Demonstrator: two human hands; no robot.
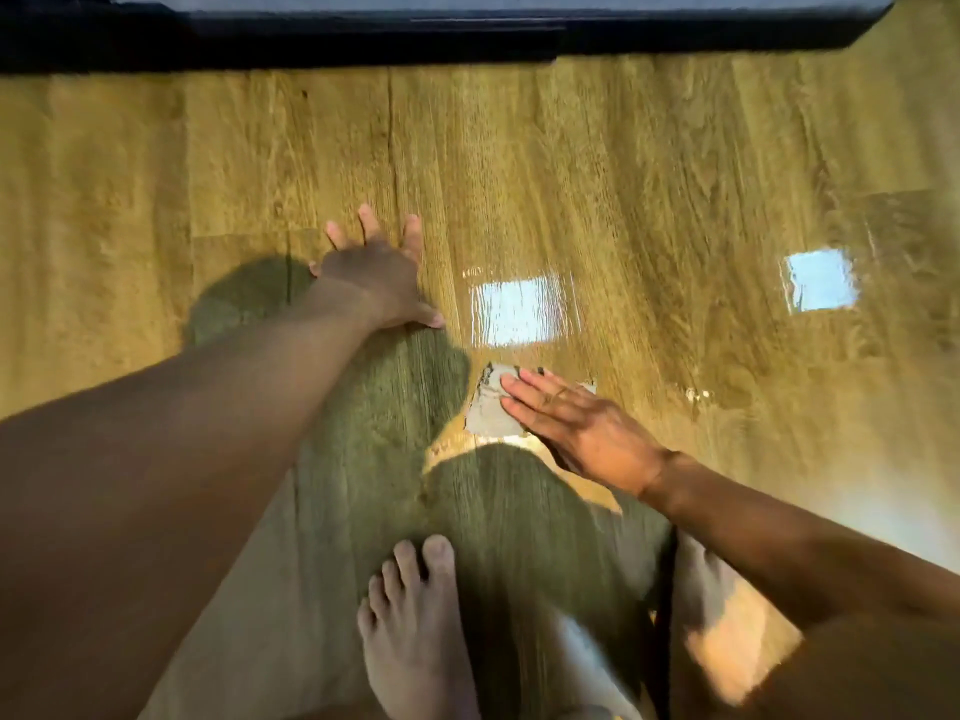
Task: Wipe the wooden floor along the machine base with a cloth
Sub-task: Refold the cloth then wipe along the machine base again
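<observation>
Right hand [576, 423], fingers straight, presses a grey cloth [488, 407] flat on the wooden floor [649, 200]; left hand [376, 270], fingers spread, rests on floor nearer the dark machine base [415, 33].

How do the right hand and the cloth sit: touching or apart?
Touching. The head view shows the right hand lying flat on the cloth, straight fingers overlapping its right part with no gap visible.
</observation>
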